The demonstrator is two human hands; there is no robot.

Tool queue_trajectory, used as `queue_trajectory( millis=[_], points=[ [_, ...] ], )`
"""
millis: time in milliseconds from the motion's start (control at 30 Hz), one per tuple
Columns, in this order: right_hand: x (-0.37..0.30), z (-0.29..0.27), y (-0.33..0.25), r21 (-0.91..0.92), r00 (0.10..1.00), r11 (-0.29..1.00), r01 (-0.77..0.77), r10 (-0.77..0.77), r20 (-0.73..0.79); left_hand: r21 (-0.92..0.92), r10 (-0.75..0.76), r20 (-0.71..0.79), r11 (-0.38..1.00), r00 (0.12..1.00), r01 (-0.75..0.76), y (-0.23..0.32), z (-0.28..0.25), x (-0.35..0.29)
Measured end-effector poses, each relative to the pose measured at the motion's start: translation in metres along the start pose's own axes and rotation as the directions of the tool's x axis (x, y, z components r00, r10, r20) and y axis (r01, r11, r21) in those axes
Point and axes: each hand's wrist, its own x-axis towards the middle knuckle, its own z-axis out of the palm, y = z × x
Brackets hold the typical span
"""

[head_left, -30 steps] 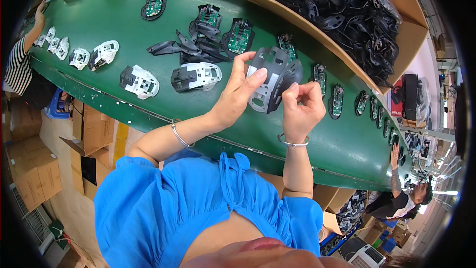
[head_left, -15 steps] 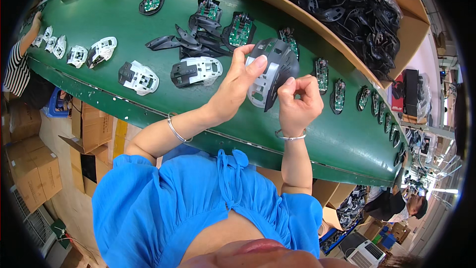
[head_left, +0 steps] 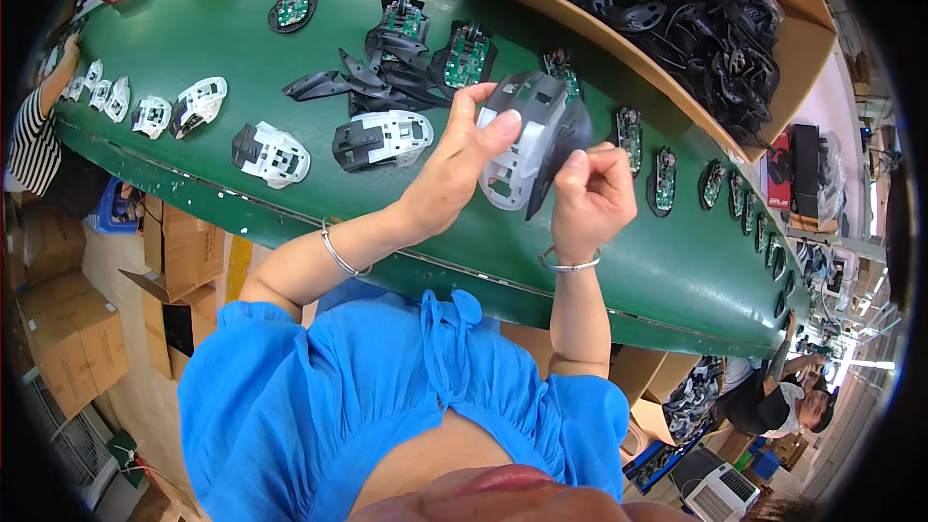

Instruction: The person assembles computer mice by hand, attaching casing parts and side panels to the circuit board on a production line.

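My left hand (head_left: 456,166) grips a mouse shell (head_left: 517,159) with a translucent white body and dark grey parts, its thumb on top. At the shell's right side is a curved black side panel (head_left: 559,157). My right hand (head_left: 592,198) is closed, its thumb and curled fingers at that panel's edge. How the panel joins the shell is hard to see. Left of the hands lies a white and black mouse shell (head_left: 387,139) on the green belt, with another white and black shell (head_left: 271,155) farther left.
Loose black side panels (head_left: 372,82) lie piled beyond my left hand. Mouse bases with green circuit boards (head_left: 467,60) sit along the green belt (head_left: 541,271). A cardboard box (head_left: 619,50) of black parts stands at the far right. Other people work at both ends.
My right hand has shifted slightly right, and the black side panel has tilted a little outward from the shell. My left hand stays nearly still. The person at far right has raised an arm.
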Motion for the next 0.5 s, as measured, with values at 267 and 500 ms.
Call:
queue_trajectory(
  millis=[267,500],
  points=[
    [-0.006,0.004,0.001,-0.047,0.996,0.995,-0.084,0.083,-0.009,0.287,0.085,0.047,0.953,0.995,-0.095,-0.008,-0.008,0.002],
    [-0.003,-0.004,-0.017,0.185,0.962,0.945,-0.269,0.257,0.089,0.154,0.011,0.007,0.988,1.0,-0.012,-0.007,-0.023,0.006]
  ],
)
